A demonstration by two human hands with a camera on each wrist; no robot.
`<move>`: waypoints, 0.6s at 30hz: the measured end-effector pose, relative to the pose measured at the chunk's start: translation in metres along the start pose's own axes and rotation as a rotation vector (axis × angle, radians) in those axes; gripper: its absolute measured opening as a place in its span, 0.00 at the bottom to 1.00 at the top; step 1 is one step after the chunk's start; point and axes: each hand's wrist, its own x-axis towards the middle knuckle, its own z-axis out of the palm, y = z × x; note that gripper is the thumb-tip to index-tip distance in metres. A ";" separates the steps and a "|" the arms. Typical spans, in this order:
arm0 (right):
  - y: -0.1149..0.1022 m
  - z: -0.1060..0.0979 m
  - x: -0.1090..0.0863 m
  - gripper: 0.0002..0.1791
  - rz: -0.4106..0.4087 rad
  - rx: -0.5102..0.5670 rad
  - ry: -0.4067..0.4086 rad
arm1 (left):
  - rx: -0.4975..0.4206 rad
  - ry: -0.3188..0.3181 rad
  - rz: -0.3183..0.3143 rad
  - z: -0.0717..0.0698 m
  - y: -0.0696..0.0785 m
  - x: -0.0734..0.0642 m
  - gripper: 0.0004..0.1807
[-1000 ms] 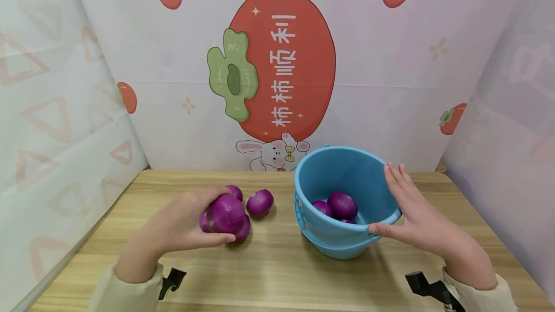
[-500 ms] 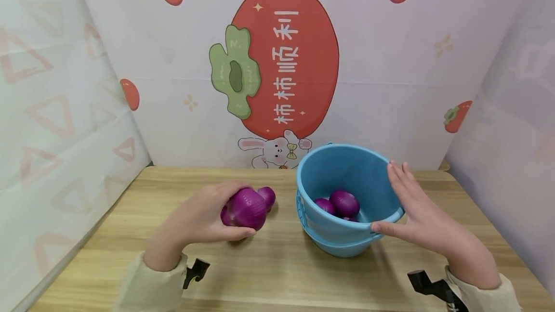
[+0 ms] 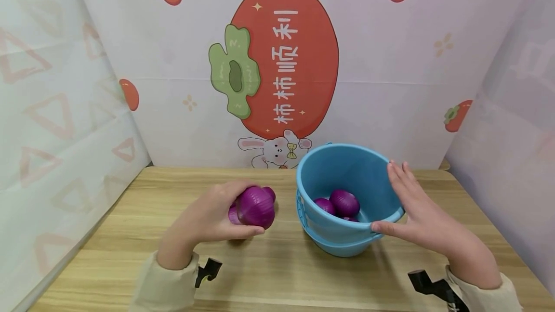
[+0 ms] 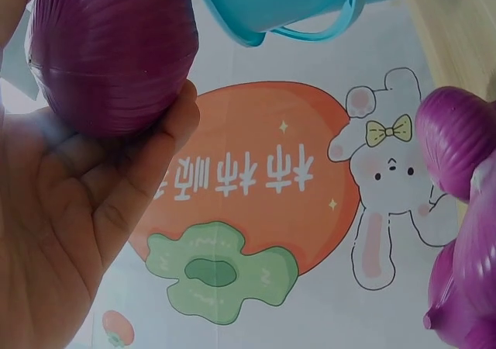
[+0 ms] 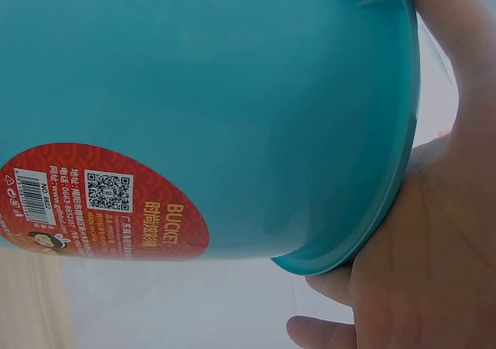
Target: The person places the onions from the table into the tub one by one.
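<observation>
Left hand (image 3: 217,215), gripping red onion (image 3: 257,207), is moving toward right edge of bench (image 3: 277,278), nearing bucket (image 3: 342,240); spread right hand (image 3: 422,223) is touching rim (image 3: 347,225).

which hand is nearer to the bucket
Right. The right hand touches the rim of the bucket on its right side; the left hand is apart from it, off to its left, holding an onion.
</observation>
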 end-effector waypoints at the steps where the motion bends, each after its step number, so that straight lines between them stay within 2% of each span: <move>1: 0.000 0.000 0.000 0.68 0.000 0.001 -0.001 | -0.004 0.007 0.003 0.001 0.000 0.001 0.36; 7: 0.000 0.000 -0.001 0.68 0.001 0.004 -0.002 | -0.027 0.034 0.017 0.005 0.001 0.004 0.36; 18: 0.001 0.000 0.000 0.68 -0.001 -0.004 0.003 | -0.088 0.038 0.028 0.008 0.003 0.011 0.34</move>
